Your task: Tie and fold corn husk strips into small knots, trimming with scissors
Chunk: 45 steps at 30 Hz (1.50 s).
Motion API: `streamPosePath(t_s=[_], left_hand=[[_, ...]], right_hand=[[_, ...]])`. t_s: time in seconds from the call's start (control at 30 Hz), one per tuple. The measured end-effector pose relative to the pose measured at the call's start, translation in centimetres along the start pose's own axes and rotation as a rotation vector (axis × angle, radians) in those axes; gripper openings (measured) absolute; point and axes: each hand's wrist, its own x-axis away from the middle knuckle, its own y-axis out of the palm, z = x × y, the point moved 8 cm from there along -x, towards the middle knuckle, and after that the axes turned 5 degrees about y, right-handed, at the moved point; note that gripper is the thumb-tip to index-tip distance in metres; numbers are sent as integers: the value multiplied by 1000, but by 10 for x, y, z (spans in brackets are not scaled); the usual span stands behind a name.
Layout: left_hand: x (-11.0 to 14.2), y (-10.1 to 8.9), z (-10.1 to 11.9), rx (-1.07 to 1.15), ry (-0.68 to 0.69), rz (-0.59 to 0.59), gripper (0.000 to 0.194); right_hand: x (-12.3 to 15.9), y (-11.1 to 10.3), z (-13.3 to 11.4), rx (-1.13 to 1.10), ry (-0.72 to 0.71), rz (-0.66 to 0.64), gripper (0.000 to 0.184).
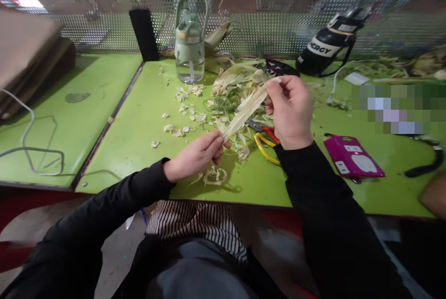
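Note:
A pale corn husk strip [246,108] is stretched slantwise between my two hands above the green table. My left hand [202,152] pinches its lower end, and my right hand [291,110] grips the upper end between thumb and fingers. Behind the strip lies a heap of husks and green shreds [237,76]. Scissors with yellow and red handles [265,150] rest on the table just below my right hand, their blades partly covered by scraps. Curled husk shreds [214,176] lie beneath my left hand.
A green-lidded water bottle [190,48] and a black upright block [144,35] stand by the perforated screen. To the right are a black bottle [324,48] and a purple power strip [353,157]. Cardboard [28,57] and a bent white wire [33,150] occupy the left. Husk bits [174,130] are scattered centrally.

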Motion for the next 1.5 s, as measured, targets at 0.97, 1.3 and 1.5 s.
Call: streamPosePath(t_s=[0.97, 1.3, 1.5], left_hand=[[1, 15, -2, -7, -172, -156, 20], [10, -16, 5, 247, -175, -18, 19], [6, -57, 25, 210, -112, 204, 27]], right_hand=[[7, 0, -23, -166, 30, -30, 32], [-1, 15, 12, -189, 166, -79, 33], [-7, 29, 19, -147, 262, -192, 27]])
